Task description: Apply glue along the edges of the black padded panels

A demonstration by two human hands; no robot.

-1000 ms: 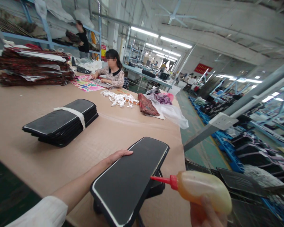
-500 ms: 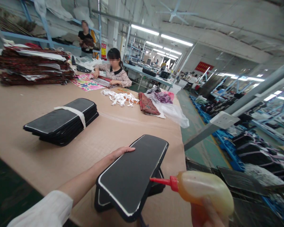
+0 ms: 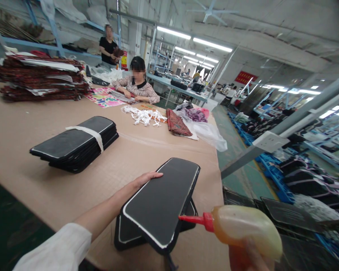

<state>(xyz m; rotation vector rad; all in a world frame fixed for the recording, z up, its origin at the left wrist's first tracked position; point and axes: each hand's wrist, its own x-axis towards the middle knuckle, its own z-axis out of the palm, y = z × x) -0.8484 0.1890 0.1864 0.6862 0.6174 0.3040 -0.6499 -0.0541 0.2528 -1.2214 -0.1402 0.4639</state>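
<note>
Amber glue fills the soft translucent squeeze bottle with a red nozzle point(image 3: 243, 229), which the right hand point(image 3: 248, 256) grips from below at the bottom edge of the view; only part of that hand shows, wrapped round the bottle's belly. The nozzle tip sits right at the near long edge of the black rounded-rectangle panel with a pale outline point(image 3: 161, 203). The left hand point(image 3: 147, 178) lies open and flat on the panel's far long edge, steadying it rather than clasping it. The panel is tilted, propped on another black panel point(image 3: 124, 235) beneath it, near the corner of the brown cardboard-covered surface point(image 3: 31, 180).

Judging from this, a hard squeeze could send glue over the pale outline onto the black face or down onto the piece below, bonding the two. Held only by a flat palm, the tilted panel might slide or tip off its prop. A strapped stack of like panels point(image 3: 76, 143) lies well apart.
</note>
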